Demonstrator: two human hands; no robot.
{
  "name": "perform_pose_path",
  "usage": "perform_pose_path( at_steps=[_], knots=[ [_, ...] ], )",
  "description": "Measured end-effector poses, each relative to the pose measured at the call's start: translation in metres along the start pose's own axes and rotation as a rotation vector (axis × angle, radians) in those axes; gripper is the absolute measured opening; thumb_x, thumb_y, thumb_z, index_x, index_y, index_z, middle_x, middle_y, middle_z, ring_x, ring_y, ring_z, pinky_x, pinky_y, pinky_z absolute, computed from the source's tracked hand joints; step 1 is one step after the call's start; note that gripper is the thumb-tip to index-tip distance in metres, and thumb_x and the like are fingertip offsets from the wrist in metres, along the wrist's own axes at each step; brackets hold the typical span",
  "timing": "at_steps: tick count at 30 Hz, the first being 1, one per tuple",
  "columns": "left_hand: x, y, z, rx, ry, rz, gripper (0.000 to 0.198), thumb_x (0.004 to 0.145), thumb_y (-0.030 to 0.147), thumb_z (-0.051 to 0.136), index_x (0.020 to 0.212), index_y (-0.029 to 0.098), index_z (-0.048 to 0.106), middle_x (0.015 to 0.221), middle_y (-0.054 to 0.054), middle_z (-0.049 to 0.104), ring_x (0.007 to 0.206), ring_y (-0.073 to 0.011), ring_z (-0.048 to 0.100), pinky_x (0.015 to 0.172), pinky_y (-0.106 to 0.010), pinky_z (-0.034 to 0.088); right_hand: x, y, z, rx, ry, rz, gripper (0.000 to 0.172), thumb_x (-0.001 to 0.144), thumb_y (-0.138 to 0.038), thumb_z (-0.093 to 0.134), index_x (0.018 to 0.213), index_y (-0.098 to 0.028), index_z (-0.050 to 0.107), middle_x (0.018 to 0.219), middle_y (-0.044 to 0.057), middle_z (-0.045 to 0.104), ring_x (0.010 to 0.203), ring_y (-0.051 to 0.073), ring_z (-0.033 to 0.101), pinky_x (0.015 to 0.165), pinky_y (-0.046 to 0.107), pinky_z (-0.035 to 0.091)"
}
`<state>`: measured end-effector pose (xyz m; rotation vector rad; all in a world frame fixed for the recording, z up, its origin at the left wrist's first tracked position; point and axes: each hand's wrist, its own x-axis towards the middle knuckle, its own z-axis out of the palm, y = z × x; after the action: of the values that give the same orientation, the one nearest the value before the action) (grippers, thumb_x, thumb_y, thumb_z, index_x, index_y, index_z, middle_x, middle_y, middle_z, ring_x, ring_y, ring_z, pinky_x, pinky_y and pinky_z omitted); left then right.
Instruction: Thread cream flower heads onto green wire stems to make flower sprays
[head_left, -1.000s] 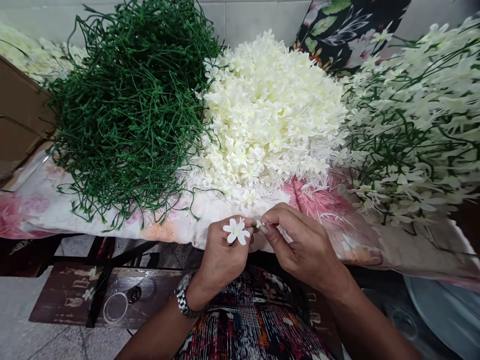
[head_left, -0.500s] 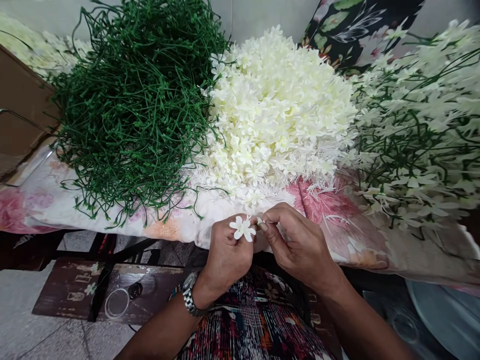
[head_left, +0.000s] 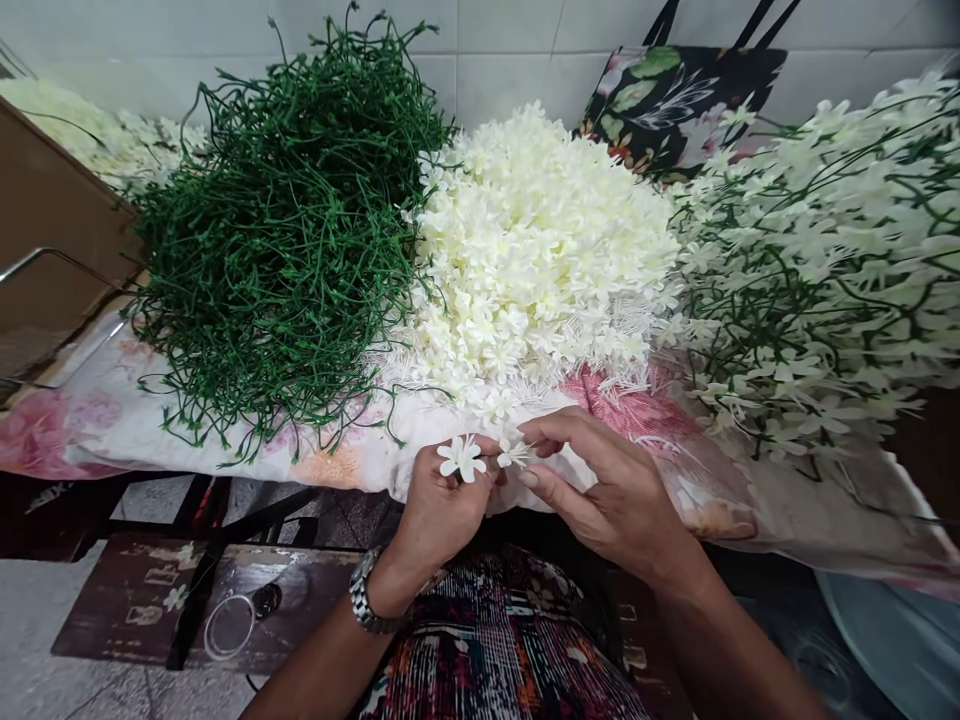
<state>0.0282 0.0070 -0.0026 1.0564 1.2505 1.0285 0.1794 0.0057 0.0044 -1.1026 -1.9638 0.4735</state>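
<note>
My left hand [head_left: 448,505], with a metal watch [head_left: 367,592] on its wrist, is closed near the front edge of the cloth. A white artificial flower [head_left: 461,458] shows at its knuckles, and a second white blossom [head_left: 514,454] stands out at its fingertips. The stem in the grip is hidden. My right hand [head_left: 600,485] is just to the right, thumb and fingers apart around the second blossom; no firm hold shows. Beyond my hands lie a heap of loose white blossoms [head_left: 540,240] and a heap of green plastic stems [head_left: 292,230].
Finished-looking white flower sprays [head_left: 825,270] lie at the right. At the left stand a cardboard box [head_left: 60,240] and a bent metal wire frame [head_left: 45,255]. A floral cloth [head_left: 247,455] covers the table. Below is a brown wooden bench [head_left: 300,590] with a clear ring [head_left: 229,627].
The right thumb and fingers have parted from their pinch, and the second blossom now shows spread at the left fingertips. The view has tilted up a little.
</note>
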Motion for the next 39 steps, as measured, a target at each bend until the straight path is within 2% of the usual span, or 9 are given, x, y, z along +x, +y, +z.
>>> perform_pose_path(
  at_steps=[3, 7, 11, 15, 23, 28, 34, 39],
  knots=[
    [-0.001, -0.003, -0.001, -0.030, 0.001, 0.015, 0.006, 0.064, 0.021, 0.059, 0.063, 0.015, 0.060, 0.040, 0.008, 0.043, 0.035, -0.0057, 0.036, 0.036, -0.017, 0.034, 0.000, -0.002, -0.007, -0.026, 0.027, -0.028, 0.016, 0.081, -0.017, 0.057, 0.097, -0.018, 0.055, 0.082, 0.004, 0.059, 0.074, 0.014, 0.057, 0.063, 0.027, 0.049],
    [-0.002, -0.009, -0.002, 0.046, -0.024, 0.087, 0.008, 0.069, 0.017, 0.056, 0.066, 0.014, 0.063, 0.043, 0.006, 0.048, 0.037, -0.0055, 0.039, 0.038, -0.017, 0.035, 0.001, -0.003, -0.009, -0.053, 0.011, -0.097, 0.017, 0.081, -0.010, 0.054, 0.096, -0.018, 0.056, 0.083, 0.005, 0.058, 0.076, 0.014, 0.057, 0.065, 0.028, 0.049],
    [-0.002, -0.008, -0.002, 0.150, -0.022, 0.176, 0.013, 0.069, 0.015, 0.053, 0.068, 0.013, 0.066, 0.053, 0.001, 0.060, 0.046, -0.0092, 0.050, 0.044, -0.019, 0.041, 0.002, -0.003, -0.007, -0.085, -0.027, -0.143, 0.011, 0.081, -0.010, 0.052, 0.088, -0.017, 0.057, 0.078, 0.005, 0.055, 0.073, 0.015, 0.055, 0.062, 0.028, 0.048],
    [-0.002, -0.007, -0.001, 0.252, -0.030, 0.258, 0.016, 0.071, 0.014, 0.050, 0.068, 0.012, 0.066, 0.061, -0.002, 0.065, 0.055, -0.0125, 0.057, 0.052, -0.021, 0.045, 0.002, -0.002, -0.003, -0.103, -0.024, -0.130, 0.010, 0.082, -0.007, 0.050, 0.081, -0.014, 0.056, 0.074, 0.005, 0.053, 0.069, 0.013, 0.053, 0.059, 0.026, 0.046],
    [-0.002, -0.017, -0.001, 0.313, -0.047, 0.304, 0.018, 0.074, 0.011, 0.048, 0.062, 0.013, 0.061, 0.060, -0.001, 0.059, 0.057, -0.0121, 0.052, 0.054, -0.021, 0.043, -0.001, 0.005, 0.006, -0.081, -0.022, -0.106, 0.013, 0.083, -0.007, 0.046, 0.083, -0.019, 0.052, 0.072, 0.003, 0.054, 0.067, 0.013, 0.054, 0.058, 0.025, 0.047],
    [-0.001, -0.016, 0.001, 0.308, -0.012, 0.284, 0.019, 0.075, 0.011, 0.048, 0.058, 0.014, 0.058, 0.053, 0.000, 0.053, 0.050, -0.0106, 0.046, 0.049, -0.020, 0.039, 0.000, 0.010, 0.012, -0.039, -0.022, -0.120, 0.013, 0.084, -0.006, 0.045, 0.084, -0.019, 0.049, 0.072, 0.003, 0.053, 0.068, 0.013, 0.055, 0.058, 0.025, 0.047],
    [0.000, -0.012, 0.002, 0.279, -0.035, 0.254, 0.022, 0.073, 0.013, 0.046, 0.052, 0.016, 0.049, 0.050, 0.002, 0.046, 0.054, -0.0120, 0.047, 0.052, -0.022, 0.039, 0.001, 0.011, 0.016, -0.017, -0.020, -0.113, 0.013, 0.085, -0.007, 0.044, 0.085, -0.019, 0.048, 0.073, 0.002, 0.052, 0.069, 0.013, 0.054, 0.058, 0.026, 0.047],
    [0.002, -0.012, 0.003, 0.283, -0.021, 0.237, 0.020, 0.072, 0.013, 0.046, 0.053, 0.016, 0.045, 0.050, 0.003, 0.041, 0.049, -0.0090, 0.036, 0.048, -0.021, 0.032, 0.002, 0.011, 0.017, -0.047, -0.026, -0.141, 0.013, 0.085, -0.006, 0.044, 0.085, -0.019, 0.047, 0.072, 0.002, 0.050, 0.070, 0.013, 0.052, 0.059, 0.026, 0.046]
  ],
)
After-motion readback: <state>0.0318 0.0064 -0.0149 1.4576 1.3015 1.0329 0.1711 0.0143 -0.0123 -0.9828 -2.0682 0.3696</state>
